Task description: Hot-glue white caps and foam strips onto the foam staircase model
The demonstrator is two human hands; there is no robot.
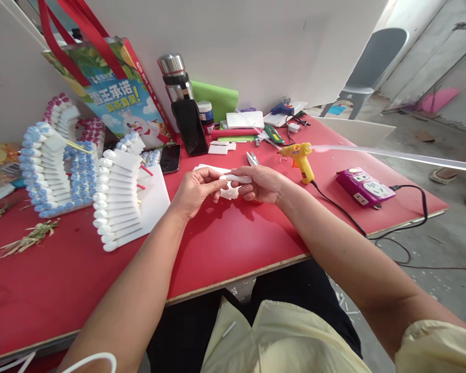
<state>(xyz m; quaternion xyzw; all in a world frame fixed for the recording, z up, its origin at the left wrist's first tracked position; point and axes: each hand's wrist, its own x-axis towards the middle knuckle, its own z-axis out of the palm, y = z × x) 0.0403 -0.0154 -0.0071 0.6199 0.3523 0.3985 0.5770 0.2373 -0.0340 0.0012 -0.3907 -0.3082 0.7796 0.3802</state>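
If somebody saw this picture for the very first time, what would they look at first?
Probably the bright red table, where the left hand and right hand hold a small white piece between them. The yellow glue gun, to the right of the hands, might pop out too. At the back left, a big colourful bag stands behind a white fan shape.

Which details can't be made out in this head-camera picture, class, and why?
Head view, throughout:
- White roll: underside, turned away from camera.
- White pieces: full outline, partly covered by left hand and right hand.
- Translucent rod: far end, cut off by right edge.
- Shopping bag: smallest print, too small.
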